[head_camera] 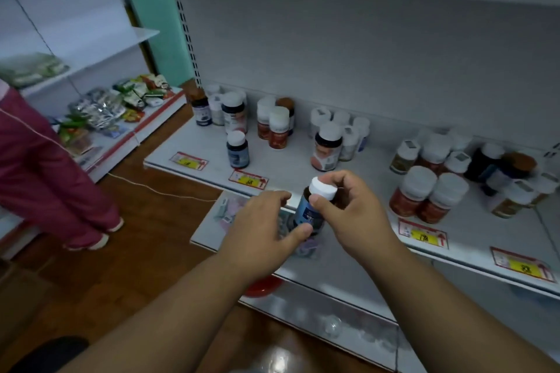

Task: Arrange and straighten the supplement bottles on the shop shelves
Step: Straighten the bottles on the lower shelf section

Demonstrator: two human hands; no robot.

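Both hands, left hand [257,227] and right hand [351,209], clasp our blue-labelled supplement bottle [306,212] just before the shelf [303,172] edge; we should seat it upright, label outward.

Retail shop interior: white metal display shelving [303,160] stocked with supplement bottles [327,145], red-and-yellow price tags [248,179] along the shelf edge, packaged snacks [133,97] on a neighbouring unit.

bottle [312,206]: dark, blue label, white cap | tilted | before shelf [303,166]
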